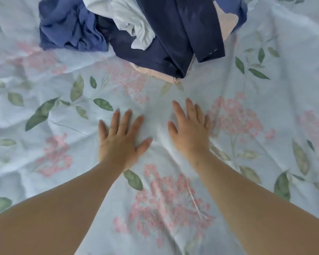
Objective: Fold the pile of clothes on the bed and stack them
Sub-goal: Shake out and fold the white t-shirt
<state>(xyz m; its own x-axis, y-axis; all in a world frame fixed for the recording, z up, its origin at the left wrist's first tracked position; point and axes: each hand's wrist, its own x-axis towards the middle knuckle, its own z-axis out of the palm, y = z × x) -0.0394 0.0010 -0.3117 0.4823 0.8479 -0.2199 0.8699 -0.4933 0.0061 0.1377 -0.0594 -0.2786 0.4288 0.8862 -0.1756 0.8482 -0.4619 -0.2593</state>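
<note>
The job looks like it has hardly begun. The pile of clothes (136,34) sits in a messy heap at the far side of the bed (44,162), well apart from the person. In it are a dark blue piece, a lighter blue one, a white one and a pink one, all crumpled. No folded stack shows anywhere. The left hand (120,138) and right hand (190,131) lie flat, fingers straight, pressing on the flowery sheet and holding nothing. All the folding is left to do.
</note>
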